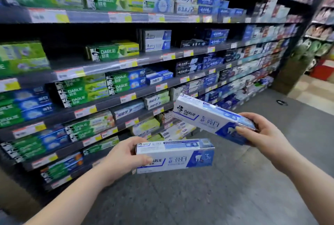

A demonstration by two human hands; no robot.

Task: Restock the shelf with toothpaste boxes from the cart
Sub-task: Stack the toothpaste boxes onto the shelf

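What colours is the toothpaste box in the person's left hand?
The long cardboard toothpaste box in the left hand is white and blue; head view.

Both held toothpaste boxes (180,156) look like glossy printed cardboard, white and blue. The shelf (112,64) edges carry shiny clear plastic strips over paper price tags (127,97). The floor (216,197) is matt, grey, speckled.

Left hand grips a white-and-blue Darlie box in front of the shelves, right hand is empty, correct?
No: the right hand is not empty; the head view shows it gripping the upper white-and-blue Darlie box. The left hand does grip the lower box in front of the shelves.
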